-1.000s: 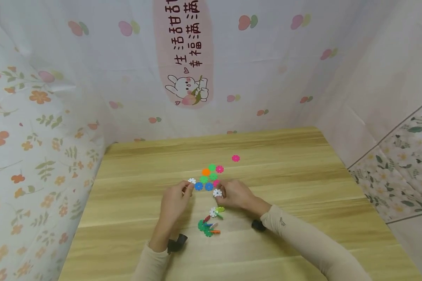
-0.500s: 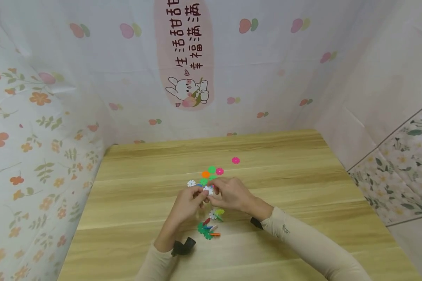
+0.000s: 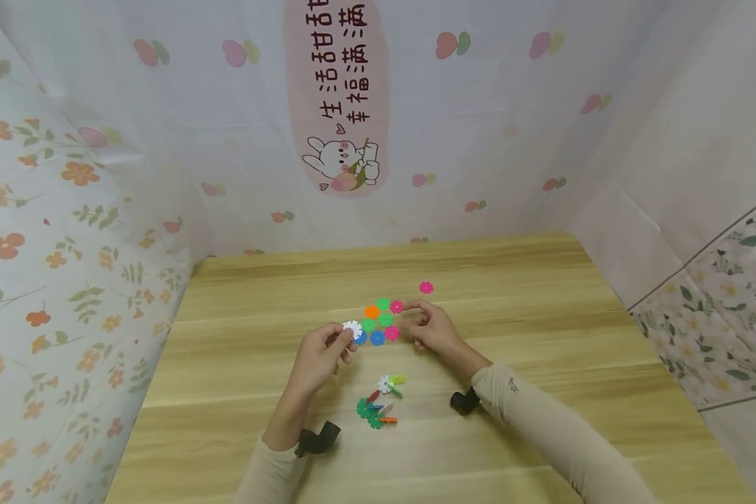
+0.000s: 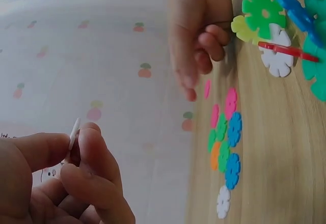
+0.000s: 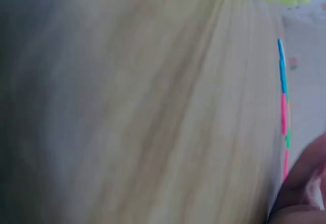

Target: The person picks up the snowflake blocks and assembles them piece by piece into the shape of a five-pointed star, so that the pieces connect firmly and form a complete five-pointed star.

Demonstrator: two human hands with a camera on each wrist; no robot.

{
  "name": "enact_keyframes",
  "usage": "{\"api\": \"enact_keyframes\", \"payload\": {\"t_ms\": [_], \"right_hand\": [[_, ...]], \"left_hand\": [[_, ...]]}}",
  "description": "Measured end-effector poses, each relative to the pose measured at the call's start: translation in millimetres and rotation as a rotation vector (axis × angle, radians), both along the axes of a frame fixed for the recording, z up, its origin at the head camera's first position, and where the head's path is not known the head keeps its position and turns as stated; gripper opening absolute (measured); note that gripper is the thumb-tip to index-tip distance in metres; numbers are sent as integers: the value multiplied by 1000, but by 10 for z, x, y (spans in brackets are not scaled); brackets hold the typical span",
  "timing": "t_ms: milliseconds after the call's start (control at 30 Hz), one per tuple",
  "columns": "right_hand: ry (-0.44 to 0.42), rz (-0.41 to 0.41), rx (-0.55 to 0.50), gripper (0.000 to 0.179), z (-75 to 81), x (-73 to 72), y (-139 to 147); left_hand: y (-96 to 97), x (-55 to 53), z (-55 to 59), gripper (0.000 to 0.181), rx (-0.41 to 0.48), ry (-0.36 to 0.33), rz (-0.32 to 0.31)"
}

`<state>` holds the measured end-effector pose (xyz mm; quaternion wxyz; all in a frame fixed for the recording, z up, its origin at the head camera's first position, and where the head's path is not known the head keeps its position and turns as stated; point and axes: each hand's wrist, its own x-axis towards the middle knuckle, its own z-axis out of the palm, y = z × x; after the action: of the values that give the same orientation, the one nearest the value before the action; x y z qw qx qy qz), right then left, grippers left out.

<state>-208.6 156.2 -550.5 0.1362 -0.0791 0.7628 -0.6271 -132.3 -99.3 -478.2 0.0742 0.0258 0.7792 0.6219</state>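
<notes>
My left hand (image 3: 318,357) pinches a white snowflake-shaped plastic disc (image 3: 353,330) between thumb and fingers, above the table. In the left wrist view that held disc (image 4: 75,134) shows edge-on. My right hand (image 3: 436,329) holds nothing; its index finger reaches out by a pink disc (image 3: 396,306) while the other fingers bend loosely. Flat discs lie between the hands: orange (image 3: 372,312), green (image 3: 386,320), blue (image 3: 377,338) and a second pink one (image 3: 392,333). Another white disc (image 4: 223,202) lies at the end of this group.
Closer to the body stands a joined piece of dark green discs (image 3: 364,408) with red, blue and orange ones. A white disc (image 3: 384,384) with yellow and green ones adjoins it. A lone pink disc (image 3: 426,288) lies farther back. Patterned cloth (image 3: 479,126) walls the wooden table.
The white disc has passed from my right hand to my left. My right hand has drawn away to the right, beside the pink discs.
</notes>
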Motion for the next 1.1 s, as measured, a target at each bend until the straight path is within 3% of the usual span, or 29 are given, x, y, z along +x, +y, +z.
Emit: {"api": "enact_keyframes", "payload": {"t_ms": [233, 433, 567, 767, 933, 1100], "right_hand": [[188, 58, 355, 42, -101, -3, -105], [317, 29, 485, 41, -133, 11, -188], [409, 15, 560, 33, -146, 26, -217], [506, 24, 649, 29, -131, 66, -261], [539, 18, 693, 31, -96, 92, -273], [427, -15, 538, 28, 45, 130, -245]], "left_hand": [[43, -32, 6, 27, 19, -26, 11], [70, -35, 8, 29, 41, -76, -6], [97, -3, 120, 25, 31, -78, -8], [130, 76, 287, 17, 22, -57, 2], [121, 58, 243, 17, 24, -67, -2], [98, -21, 90, 19, 25, -78, -5]]}}
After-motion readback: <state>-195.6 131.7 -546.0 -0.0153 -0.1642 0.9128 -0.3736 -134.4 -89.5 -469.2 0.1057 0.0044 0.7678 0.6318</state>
